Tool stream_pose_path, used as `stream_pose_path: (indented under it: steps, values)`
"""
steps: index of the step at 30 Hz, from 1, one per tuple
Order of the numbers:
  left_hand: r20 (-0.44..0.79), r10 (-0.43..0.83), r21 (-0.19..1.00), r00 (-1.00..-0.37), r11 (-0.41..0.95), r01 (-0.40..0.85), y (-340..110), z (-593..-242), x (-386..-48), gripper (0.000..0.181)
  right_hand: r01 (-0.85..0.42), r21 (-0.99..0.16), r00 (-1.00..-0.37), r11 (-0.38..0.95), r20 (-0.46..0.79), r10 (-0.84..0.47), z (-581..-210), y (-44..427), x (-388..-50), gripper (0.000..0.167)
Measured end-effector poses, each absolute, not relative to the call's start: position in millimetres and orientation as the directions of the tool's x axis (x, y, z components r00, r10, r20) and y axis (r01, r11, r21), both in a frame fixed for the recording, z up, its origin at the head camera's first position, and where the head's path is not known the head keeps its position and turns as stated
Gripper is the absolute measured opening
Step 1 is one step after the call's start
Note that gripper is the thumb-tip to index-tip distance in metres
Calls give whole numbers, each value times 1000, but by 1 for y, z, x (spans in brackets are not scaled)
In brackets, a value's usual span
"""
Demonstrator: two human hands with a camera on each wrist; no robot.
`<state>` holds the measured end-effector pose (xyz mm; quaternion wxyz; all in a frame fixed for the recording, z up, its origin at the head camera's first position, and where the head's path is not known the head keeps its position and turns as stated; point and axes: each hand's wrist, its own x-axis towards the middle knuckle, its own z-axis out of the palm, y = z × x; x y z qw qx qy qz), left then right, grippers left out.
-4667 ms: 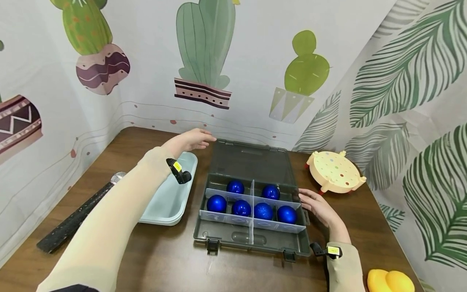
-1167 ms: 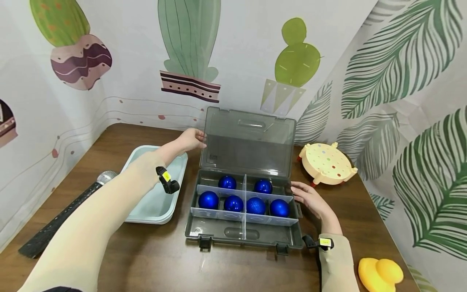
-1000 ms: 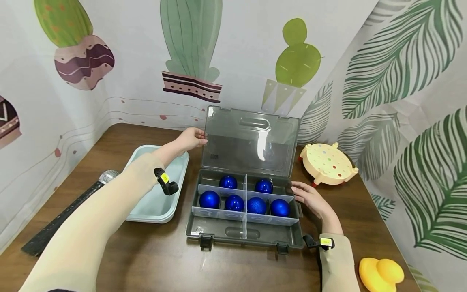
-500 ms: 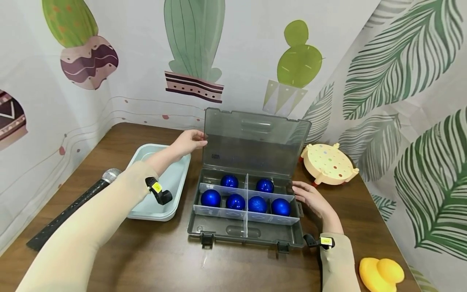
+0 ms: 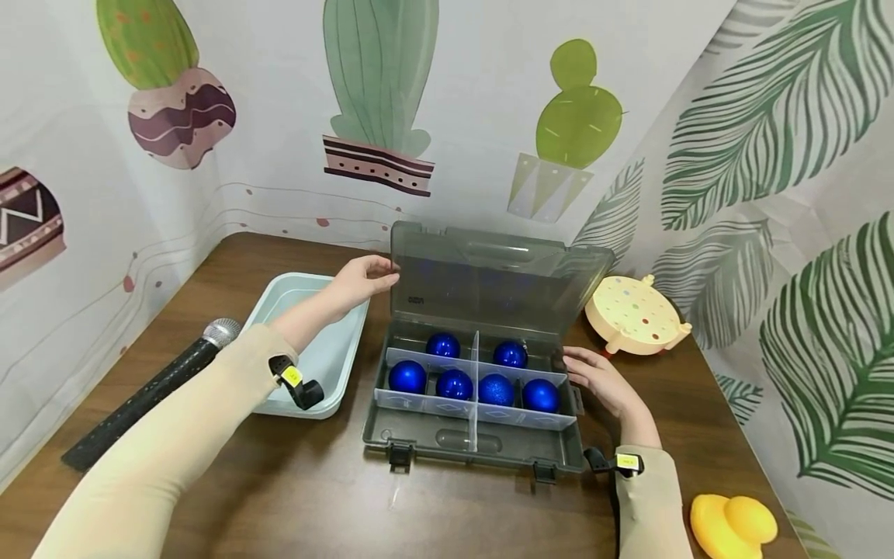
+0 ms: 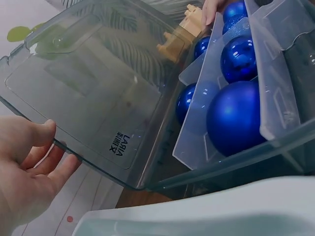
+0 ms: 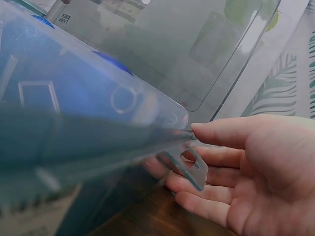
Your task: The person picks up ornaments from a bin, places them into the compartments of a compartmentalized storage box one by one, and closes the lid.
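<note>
A clear grey plastic storage box (image 5: 426, 428) stands on the wooden table, latches toward me. Several shiny blue balls (image 5: 407, 377) lie in its rear and middle compartments, between clear dividers (image 5: 477, 423). Hinged at the back, the lid (image 5: 482, 291) stands raised and tilts forward over the box. My left hand (image 5: 349, 289) pinches the lid's left edge; in the left wrist view, the thumb and fingers (image 6: 66, 169) lie on either side of it. My right hand (image 5: 606, 382) holds the box's right side, thumb on the rim beside a clear side tab (image 7: 189, 167).
Left of the box sits a pale blue tray (image 5: 328, 410), partly under my left forearm. A microphone (image 5: 150, 400) lies farther left. Behind at right is a cream, dotted toy stool-like object (image 5: 632, 314); a yellow rubber duck (image 5: 733, 524) is near right. A patterned cloth backdrop (image 5: 489, 93) rises behind.
The lid, leaning far back at first, has been raised and now tips toward me, its top edge coming forward. My left hand has moved onto its edge. My right hand stays at the box's side.
</note>
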<state>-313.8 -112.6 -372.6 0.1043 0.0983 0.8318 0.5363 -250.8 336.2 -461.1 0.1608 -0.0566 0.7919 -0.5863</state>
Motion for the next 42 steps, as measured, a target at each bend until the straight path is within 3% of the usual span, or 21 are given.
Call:
stream_pose_path:
  steps: [11, 21, 28, 32, 36, 38, 42]
  values:
    - [-72, 296, 923, -952, 381, 49, -113, -379, -308, 41, 86, -939, -942, 333, -185, -280, -459, 340, -249, 55]
    - [-75, 321, 929, -944, 366, 50, -117, -377, -296, 34, 9, -981, -937, 195, -76, -340, -448, 351, -246, 54]
    - [-134, 320, 929, -938, 370, -7, -124, -381, -288, 66, 3, -976, -941, 219, -77, -328, -441, 357, -245, 58]
    - [-114, 329, 933, -937, 360, 13, -128, -386, -284, 61, -24, -975, -931, 221, -59, -361, -440, 358, -245, 57]
    - [-107, 347, 934, -932, 356, 25, -130, -391, -281, 53, -71, -993, -904, 95, 23, -427, -442, 358, -243, 35]
    - [-118, 363, 938, -924, 348, 17, -131, -393, -279, 53, -94, -993, -895, 72, 52, -443, -444, 359, -242, 32]
    - [-130, 399, 940, -908, 340, 15, -132, -395, -276, 58, -120, -970, -907, 212, 20, -420, -445, 361, -241, 46]
